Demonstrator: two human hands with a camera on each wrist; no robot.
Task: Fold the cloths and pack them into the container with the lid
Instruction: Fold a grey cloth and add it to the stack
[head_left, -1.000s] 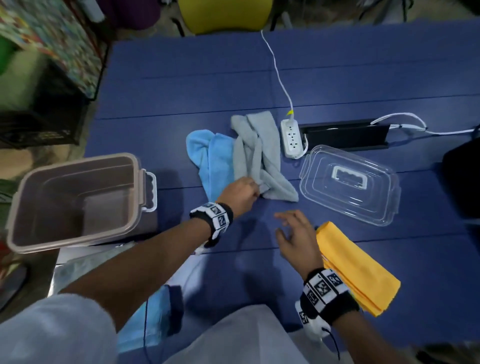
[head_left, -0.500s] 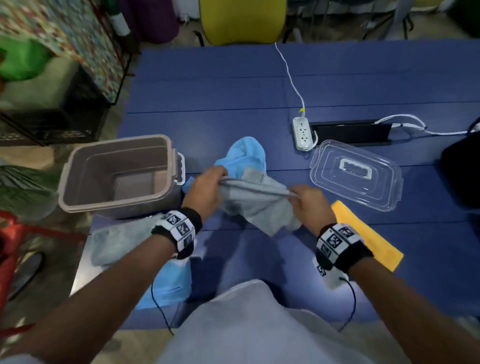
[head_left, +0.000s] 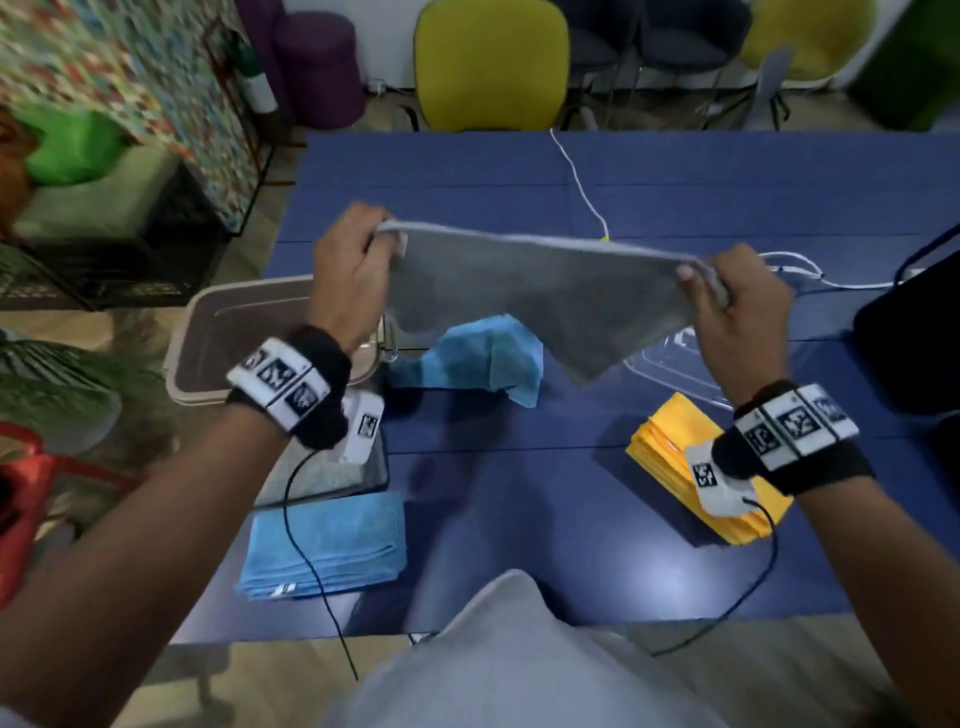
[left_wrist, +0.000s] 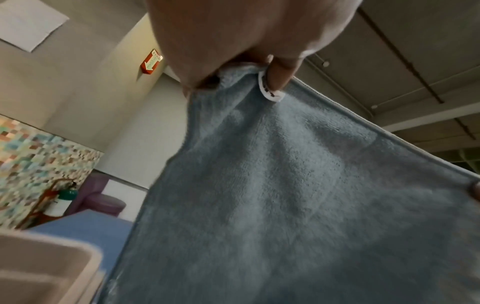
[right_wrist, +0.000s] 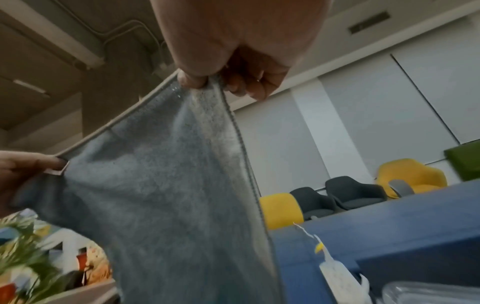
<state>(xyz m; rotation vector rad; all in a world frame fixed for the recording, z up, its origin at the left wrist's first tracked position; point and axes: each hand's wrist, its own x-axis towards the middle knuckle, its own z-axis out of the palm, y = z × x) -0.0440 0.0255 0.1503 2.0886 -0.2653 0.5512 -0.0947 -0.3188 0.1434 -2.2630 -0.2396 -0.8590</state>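
A grey cloth (head_left: 540, 296) hangs spread in the air above the blue table (head_left: 675, 208). My left hand (head_left: 353, 270) pinches its left top corner, beside a white tag (left_wrist: 270, 90). My right hand (head_left: 732, 301) pinches the right top corner (right_wrist: 200, 86). Below the cloth a crumpled light blue cloth (head_left: 478, 353) lies on the table. The open beige container (head_left: 244, 332) stands at the left, its clear lid (head_left: 675, 364) at the right, partly hidden by the cloth. A folded yellow cloth (head_left: 670, 452) lies under my right wrist. A folded blue cloth (head_left: 332, 545) sits at the near left.
A folded grey cloth (head_left: 322, 478) lies between the container and the folded blue cloth. A white cable (head_left: 576, 182) runs across the far table. A black object (head_left: 914, 338) sits at the right edge. Yellow and dark chairs (head_left: 488, 62) stand behind the table.
Both hands have lifted the grey cloth off the table and pulled apart, stretching it out wide in the air. Earlier the left hand alone held it, bunched on the table.
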